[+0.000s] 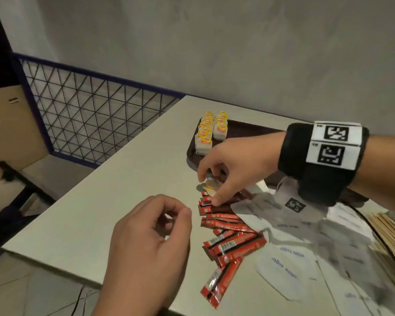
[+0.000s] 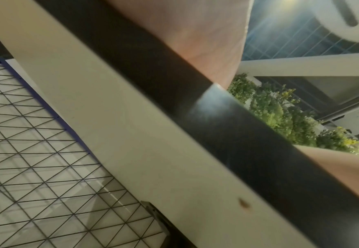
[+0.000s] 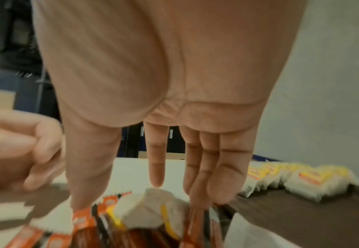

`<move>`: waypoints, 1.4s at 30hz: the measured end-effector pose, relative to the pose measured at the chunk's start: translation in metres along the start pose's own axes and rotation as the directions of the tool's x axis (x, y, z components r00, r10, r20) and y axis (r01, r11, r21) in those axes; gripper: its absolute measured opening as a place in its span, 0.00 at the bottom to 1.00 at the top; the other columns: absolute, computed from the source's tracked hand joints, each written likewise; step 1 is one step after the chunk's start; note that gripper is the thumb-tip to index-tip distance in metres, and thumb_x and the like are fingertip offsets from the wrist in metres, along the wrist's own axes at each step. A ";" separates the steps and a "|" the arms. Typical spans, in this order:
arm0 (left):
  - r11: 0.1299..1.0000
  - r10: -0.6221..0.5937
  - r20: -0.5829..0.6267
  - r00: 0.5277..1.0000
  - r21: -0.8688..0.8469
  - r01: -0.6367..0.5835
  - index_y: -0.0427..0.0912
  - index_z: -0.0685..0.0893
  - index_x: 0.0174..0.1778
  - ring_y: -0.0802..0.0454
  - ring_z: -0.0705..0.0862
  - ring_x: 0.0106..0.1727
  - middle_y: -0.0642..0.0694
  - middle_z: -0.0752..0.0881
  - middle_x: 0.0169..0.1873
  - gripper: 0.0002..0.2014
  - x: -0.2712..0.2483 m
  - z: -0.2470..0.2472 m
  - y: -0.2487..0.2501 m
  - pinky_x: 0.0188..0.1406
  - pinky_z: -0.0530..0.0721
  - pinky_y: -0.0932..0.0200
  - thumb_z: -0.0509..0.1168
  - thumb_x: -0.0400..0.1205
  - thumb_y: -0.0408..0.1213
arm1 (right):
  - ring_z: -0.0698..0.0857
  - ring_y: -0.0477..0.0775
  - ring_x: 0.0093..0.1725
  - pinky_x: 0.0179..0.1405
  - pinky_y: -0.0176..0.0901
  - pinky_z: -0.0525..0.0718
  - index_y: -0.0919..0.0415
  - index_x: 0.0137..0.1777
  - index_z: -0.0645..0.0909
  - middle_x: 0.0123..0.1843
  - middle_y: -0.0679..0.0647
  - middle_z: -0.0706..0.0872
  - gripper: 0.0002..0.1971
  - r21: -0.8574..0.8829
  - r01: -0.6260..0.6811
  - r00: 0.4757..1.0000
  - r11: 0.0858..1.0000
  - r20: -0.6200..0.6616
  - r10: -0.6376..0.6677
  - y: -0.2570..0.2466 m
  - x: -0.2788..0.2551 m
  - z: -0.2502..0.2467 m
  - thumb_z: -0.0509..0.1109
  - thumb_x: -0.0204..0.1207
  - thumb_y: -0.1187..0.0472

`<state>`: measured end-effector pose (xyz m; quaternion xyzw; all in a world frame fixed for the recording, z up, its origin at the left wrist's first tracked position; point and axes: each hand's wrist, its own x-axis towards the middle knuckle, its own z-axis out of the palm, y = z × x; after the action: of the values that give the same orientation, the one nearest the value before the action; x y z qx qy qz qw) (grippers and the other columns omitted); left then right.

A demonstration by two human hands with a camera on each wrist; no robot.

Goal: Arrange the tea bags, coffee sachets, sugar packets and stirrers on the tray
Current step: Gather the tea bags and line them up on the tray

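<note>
Near the tray [image 1: 255, 130], my right hand [image 1: 235, 165] spreads straight fingers over one loose tea bag [image 1: 211, 185] atop the coffee sachets [image 1: 230, 238]; nothing gripped. Left hand [image 1: 146, 245] idle, loosely curled. Bag likely light, soft: pinch edges gently.

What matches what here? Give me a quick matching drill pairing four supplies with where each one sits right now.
Things:
1. tea bags
2. coffee sachets
3. sugar packets
4. stirrers

Places:
A. far right edge of the table
B. in two rows on the dark tray
C. white pile right of the red sticks
D. red heap on the table, under the right hand

Pairs: 1-B, 2-D, 3-C, 4-A
</note>
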<state>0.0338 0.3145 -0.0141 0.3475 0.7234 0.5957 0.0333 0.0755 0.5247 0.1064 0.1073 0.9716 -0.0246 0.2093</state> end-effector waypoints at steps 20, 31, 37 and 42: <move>0.999 0.034 -0.005 0.999 0.002 -0.034 0.53 0.87 0.37 0.58 0.84 0.40 0.61 0.87 0.36 0.09 -0.003 -0.004 0.005 0.38 0.79 0.61 0.70 0.83 0.39 | 0.86 0.52 0.51 0.53 0.47 0.87 0.52 0.65 0.85 0.56 0.49 0.88 0.15 -0.172 -0.080 0.979 0.982 -0.199 0.044 -0.015 -0.019 0.033 0.66 0.86 0.46; 0.998 0.062 -0.012 0.998 0.019 -0.062 0.53 0.86 0.36 0.56 0.84 0.40 0.60 0.87 0.35 0.09 -0.003 -0.003 0.005 0.40 0.83 0.55 0.70 0.83 0.38 | 0.85 0.57 0.44 0.42 0.48 0.87 0.57 0.59 0.82 0.48 0.55 0.83 0.08 -0.294 -0.189 0.964 0.937 -0.237 0.120 -0.019 -0.013 0.042 0.68 0.83 0.64; 0.998 0.066 -0.036 0.997 0.002 -0.066 0.52 0.86 0.36 0.55 0.84 0.40 0.58 0.86 0.34 0.09 -0.005 -0.005 0.006 0.39 0.84 0.54 0.70 0.82 0.38 | 0.84 0.56 0.45 0.47 0.50 0.89 0.59 0.59 0.84 0.47 0.52 0.84 0.07 -0.299 -0.207 0.954 0.932 -0.274 0.124 -0.026 -0.018 0.029 0.71 0.84 0.59; 0.998 0.064 -0.029 0.998 0.001 -0.064 0.52 0.86 0.36 0.55 0.84 0.40 0.58 0.87 0.34 0.10 -0.004 -0.004 0.004 0.41 0.86 0.51 0.70 0.83 0.37 | 0.88 0.57 0.44 0.49 0.55 0.90 0.56 0.48 0.89 0.43 0.53 0.89 0.07 -0.055 -0.235 0.897 0.970 -0.396 0.195 -0.012 -0.047 0.006 0.68 0.82 0.60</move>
<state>0.0361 0.3091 -0.0108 0.3617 0.7124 0.6014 0.0039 0.1172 0.5028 0.1200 0.2060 0.9759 0.0699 0.0195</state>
